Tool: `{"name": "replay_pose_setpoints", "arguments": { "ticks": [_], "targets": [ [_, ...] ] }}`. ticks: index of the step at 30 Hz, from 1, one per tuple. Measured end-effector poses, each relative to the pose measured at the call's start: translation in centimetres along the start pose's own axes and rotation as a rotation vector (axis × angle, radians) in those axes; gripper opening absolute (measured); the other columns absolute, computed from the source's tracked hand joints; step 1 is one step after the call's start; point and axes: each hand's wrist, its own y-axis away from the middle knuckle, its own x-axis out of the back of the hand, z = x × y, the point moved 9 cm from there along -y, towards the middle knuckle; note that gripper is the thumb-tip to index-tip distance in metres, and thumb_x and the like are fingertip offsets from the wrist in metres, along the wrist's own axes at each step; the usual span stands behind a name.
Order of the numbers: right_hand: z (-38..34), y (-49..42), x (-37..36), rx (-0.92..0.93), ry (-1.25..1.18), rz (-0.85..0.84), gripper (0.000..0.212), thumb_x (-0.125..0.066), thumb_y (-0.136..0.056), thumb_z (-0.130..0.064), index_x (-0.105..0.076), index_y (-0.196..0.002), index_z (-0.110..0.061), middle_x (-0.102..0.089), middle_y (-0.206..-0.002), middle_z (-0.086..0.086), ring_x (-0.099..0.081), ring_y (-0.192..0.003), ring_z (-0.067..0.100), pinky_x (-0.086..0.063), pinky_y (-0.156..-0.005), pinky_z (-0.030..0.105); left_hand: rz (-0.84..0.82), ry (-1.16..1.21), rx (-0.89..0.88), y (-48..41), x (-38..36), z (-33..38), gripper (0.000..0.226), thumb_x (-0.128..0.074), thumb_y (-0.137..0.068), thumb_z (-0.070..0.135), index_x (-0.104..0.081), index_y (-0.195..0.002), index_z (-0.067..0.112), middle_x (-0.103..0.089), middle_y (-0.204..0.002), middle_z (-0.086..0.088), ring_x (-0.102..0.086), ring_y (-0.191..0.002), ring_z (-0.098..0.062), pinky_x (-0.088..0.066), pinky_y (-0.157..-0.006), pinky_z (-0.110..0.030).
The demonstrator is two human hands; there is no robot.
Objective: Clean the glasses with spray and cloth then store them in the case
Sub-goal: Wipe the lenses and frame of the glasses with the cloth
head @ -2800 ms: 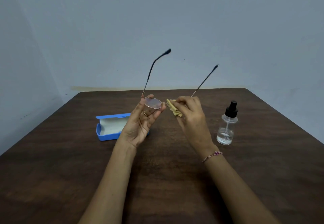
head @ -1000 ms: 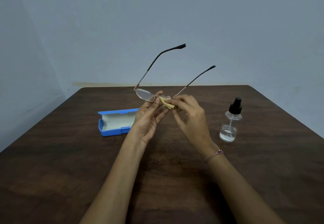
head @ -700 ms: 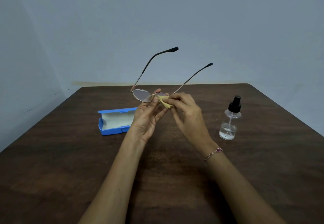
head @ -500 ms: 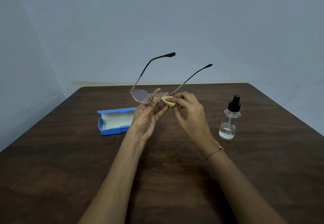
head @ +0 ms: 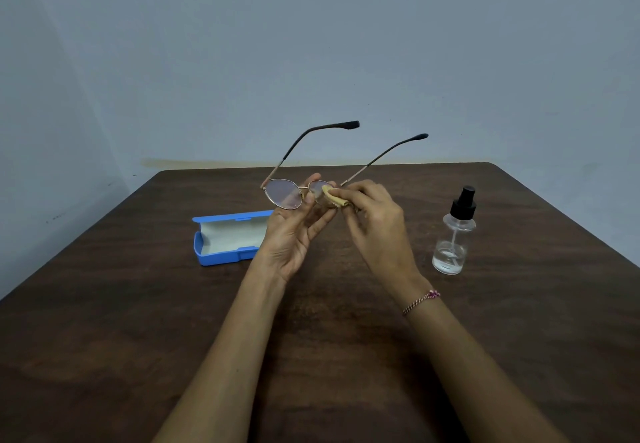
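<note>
Fingers of the left hand pinch the glasses at the bridge above the table, while the right hand pinches a folded yellow cloth against one lens. The open blue case lies left of them, the spray bottle right

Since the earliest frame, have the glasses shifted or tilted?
Yes. The glasses have tilted down: their temple tips, which stood steeply up before, now lie lower and closer to the far edge of the table.
</note>
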Motion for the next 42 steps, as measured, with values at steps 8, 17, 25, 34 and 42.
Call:
{"name": "replay_pose_setpoints", "arguments": {
  "ticks": [8,17,25,34,42],
  "targets": [
    [-0.1,0.2,-0.2,-0.051,-0.077,0.024,0.031,-0.066,-0.078,0.006,-0.069,-0.107,-0.006,-0.064,-0.100,0.003,-0.058,-0.094,0.011,-0.048,-0.084,0.014,-0.018,-0.052,0.017,0.2,-0.4,-0.3,0.039,-0.061,-0.076,0.015,-0.057,-0.114,0.012,-0.072,-0.098,-0.002,-0.069,-0.088,-0.012,-0.057,-0.071,-0.023],
    [0.6,0.2,-0.1,-0.063,0.088,0.031,0.029,-0.066,-0.080,0.003,-0.068,-0.108,-0.005,-0.059,-0.092,0.006,-0.055,-0.089,0.017,-0.047,-0.075,0.018,-0.084,-0.010,0.029,0.1,-0.5,-0.6,0.064,-0.086,-0.058,0.027,-0.060,-0.115,0.014,-0.068,-0.112,-0.007,-0.067,-0.100,-0.018,-0.056,-0.076,-0.028],
    [0.2,0.1,-0.5,0.002,0.040,-0.042,0.032,-0.064,-0.078,0.009,-0.067,-0.107,-0.002,-0.059,-0.096,0.008,-0.056,-0.093,0.018,-0.050,-0.080,0.021,-0.099,-0.013,0.021,0.3,-0.5,-0.4,0.058,-0.081,-0.062,0.024,-0.060,-0.115,0.014,-0.071,-0.108,-0.008,-0.068,-0.097,-0.017,-0.057,-0.076,-0.027],
    [-0.9,0.6,-0.9,0.042,-0.038,-0.021,0.030,-0.054,-0.084,0.006,-0.064,-0.112,0.001,-0.061,-0.110,0.012,-0.056,-0.104,0.020,-0.044,-0.095,0.020,-0.098,-0.032,0.028,0.4,-0.3,-0.6,0.060,-0.088,-0.055,0.030,-0.067,-0.110,0.018,-0.071,-0.102,0.000,-0.068,-0.093,-0.011,-0.058,-0.075,-0.028],
    [-1.0,0.6,-0.7,0.069,-0.046,-0.024,0.033,-0.058,-0.082,0.008,-0.065,-0.113,0.000,-0.062,-0.110,0.011,-0.056,-0.106,0.020,-0.044,-0.097,0.023,-0.131,-0.073,0.001,0.5,-0.5,-0.3,0.055,-0.086,-0.059,0.030,-0.067,-0.110,0.020,-0.070,-0.105,0.000,-0.067,-0.097,-0.013,-0.057,-0.073,-0.032]
  ]
}}
